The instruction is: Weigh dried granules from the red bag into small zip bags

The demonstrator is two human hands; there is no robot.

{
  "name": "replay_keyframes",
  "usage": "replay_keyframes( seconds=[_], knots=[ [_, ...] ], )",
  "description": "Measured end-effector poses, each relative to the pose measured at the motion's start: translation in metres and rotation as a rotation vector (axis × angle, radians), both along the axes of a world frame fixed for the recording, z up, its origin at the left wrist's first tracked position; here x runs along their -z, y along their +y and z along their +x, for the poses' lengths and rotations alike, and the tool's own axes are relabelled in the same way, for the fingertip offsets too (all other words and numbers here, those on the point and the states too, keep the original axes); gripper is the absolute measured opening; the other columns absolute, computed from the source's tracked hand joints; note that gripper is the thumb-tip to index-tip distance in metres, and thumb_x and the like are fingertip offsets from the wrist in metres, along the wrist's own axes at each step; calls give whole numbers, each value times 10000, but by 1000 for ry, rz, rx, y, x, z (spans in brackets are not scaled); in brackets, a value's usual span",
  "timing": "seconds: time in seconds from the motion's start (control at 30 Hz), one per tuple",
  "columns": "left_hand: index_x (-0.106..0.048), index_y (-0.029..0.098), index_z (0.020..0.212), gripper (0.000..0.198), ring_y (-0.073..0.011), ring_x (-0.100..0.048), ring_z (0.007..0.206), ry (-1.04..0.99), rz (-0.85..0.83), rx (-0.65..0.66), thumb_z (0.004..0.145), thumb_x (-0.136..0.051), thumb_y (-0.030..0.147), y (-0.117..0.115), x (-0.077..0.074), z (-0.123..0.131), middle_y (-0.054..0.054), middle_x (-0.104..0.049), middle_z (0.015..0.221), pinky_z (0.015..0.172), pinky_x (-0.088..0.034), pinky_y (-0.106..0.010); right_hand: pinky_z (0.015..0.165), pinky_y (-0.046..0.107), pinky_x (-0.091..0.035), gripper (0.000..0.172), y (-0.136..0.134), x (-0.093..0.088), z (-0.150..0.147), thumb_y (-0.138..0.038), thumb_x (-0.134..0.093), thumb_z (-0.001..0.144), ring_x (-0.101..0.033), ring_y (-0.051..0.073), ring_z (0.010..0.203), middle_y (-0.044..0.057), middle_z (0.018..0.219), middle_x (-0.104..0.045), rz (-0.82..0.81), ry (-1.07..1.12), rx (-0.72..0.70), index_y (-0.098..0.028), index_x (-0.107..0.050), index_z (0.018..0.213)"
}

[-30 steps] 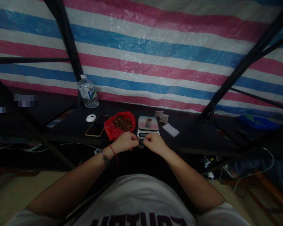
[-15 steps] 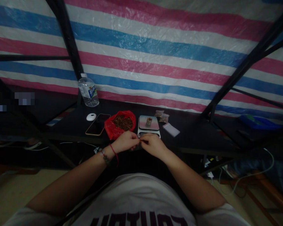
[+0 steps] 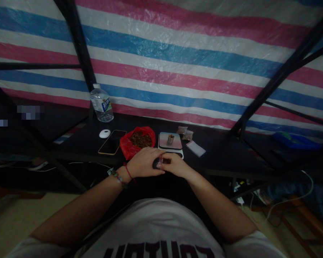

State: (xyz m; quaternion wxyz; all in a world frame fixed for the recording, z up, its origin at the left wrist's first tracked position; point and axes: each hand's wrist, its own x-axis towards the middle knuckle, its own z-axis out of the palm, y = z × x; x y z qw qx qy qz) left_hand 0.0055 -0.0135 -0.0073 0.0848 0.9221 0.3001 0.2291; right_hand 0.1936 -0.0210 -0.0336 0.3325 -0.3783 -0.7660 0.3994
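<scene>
Between my two hands is a small clear plastic bag (image 3: pixel 158 163), at the front edge of the black table. My left hand (image 3: pixel 144 162) curves around its left side, fingers above and thumb below. My right hand (image 3: pixel 177 165) pinches its right side. Just beyond the hands stands a flat digital scale (image 3: pixel 163 143), its front partly covered by my fingers. A small cup of brown bits (image 3: pixel 171 139) rests on the scale's plate. Left of the scale lies an open red plastic bag (image 3: pixel 126 145) filled with dry brown pieces (image 3: pixel 140 139).
Two small filled bags (image 3: pixel 187 135) and a stack of flat white bags (image 3: pixel 196 148) lie right of the scale. To the left are a phone (image 3: pixel 112 142), a white oval object (image 3: pixel 104 133) and a water bottle (image 3: pixel 102 105). A striped sheet (image 3: pixel 177 75) hangs behind the black table (image 3: pixel 226 154).
My left hand has turned and spread around the small bag, where both hands' fingertips were pinched together before. The bag shows more between them now. The tabletop things have not moved.
</scene>
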Motion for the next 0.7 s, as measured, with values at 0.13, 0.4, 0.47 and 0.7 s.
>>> replay_keyframes(
  seconds=[0.13, 0.4, 0.47, 0.7],
  knots=[
    [-557, 179, 1164, 491, -243, -611, 992, -65, -6, -93, 738, -648, 408, 8, -5, -8, -92, -647, 1090, 888, -471, -359, 725, 301, -477, 196, 24, 1, 10, -364, -566, 831, -588, 170, 791, 30, 868, -633, 143, 12, 255, -184, -604, 898],
    [-611, 140, 1106, 444, -285, -625, 1000, -159, -50, -602, 709, -601, 337, 52, -2, -49, -132, -665, 1093, 912, -466, -357, 998, 442, -396, 494, 110, 16, 46, -289, -719, 668, -565, 281, 1098, 147, 1134, -632, 350, -360, 668, -126, -601, 1119],
    [-617, 149, 1085, 420, -281, -643, 930, -168, -80, -658, 708, -595, 333, 60, -1, -59, -126, -681, 1034, 853, -482, -351, 970, 411, -425, 361, 119, 16, 41, -227, -674, 698, -598, 247, 1044, 109, 1067, -665, 334, -364, 606, -149, -636, 1048],
    [-612, 182, 1063, 392, -259, -659, 835, -225, -175, -749, 706, -600, 342, 70, 5, -69, -91, -697, 927, 723, -478, -307, 860, 317, -498, 583, 123, 6, -22, -134, -666, 685, -645, 152, 901, 38, 1018, -678, 179, -74, 325, -195, -511, 1243]
  ],
)
